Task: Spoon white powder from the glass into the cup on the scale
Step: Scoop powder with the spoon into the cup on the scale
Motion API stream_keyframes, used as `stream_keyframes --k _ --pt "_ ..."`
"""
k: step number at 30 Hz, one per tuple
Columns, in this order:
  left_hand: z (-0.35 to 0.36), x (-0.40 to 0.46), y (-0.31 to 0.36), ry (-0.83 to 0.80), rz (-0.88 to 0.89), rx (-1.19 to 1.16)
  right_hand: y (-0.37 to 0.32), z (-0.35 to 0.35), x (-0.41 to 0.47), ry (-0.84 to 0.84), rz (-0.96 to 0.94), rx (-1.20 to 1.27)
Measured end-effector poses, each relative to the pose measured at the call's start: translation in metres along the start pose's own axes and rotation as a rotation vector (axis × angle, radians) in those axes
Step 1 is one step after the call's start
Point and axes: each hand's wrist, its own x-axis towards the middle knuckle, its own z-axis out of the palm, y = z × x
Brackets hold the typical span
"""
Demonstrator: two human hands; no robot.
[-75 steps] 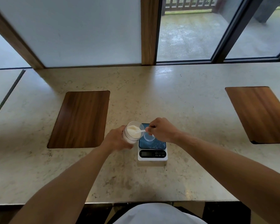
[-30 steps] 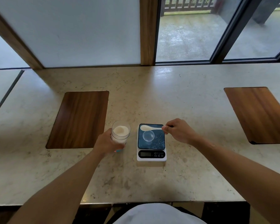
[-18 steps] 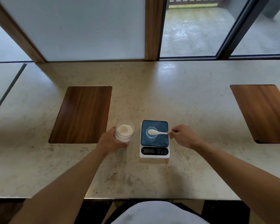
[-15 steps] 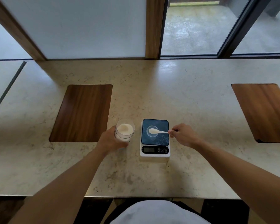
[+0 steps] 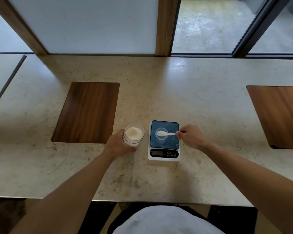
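Right hand (image 5: 190, 136) pinches the white spoon (image 5: 164, 133) over the cup (image 5: 161, 136) (on the scale (image 5: 164, 141)); tip slowly. Left hand (image 5: 119, 146) clasps the glass (image 5: 134, 134) beside the scale.

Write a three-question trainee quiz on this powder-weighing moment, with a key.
1. True or false: the spoon bowl is over the cup on the scale.
2. Which hand grips the glass of powder: A left hand, B right hand?
3. Fill in: the glass stands to the ____ of the scale.

Key: 1 true; 2 A; 3 left.
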Motion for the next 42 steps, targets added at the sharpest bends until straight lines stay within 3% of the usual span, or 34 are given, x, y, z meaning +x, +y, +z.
stream_keyframes --k 27,42 --pt "0.001 0.001 0.011 -0.011 0.009 -0.001 -0.012 -0.009 -0.018 0.1 -0.169 -0.245" --pt "0.008 0.001 0.019 0.003 -0.01 0.028 -0.006 -0.003 -0.03 0.224 -0.427 -0.436"
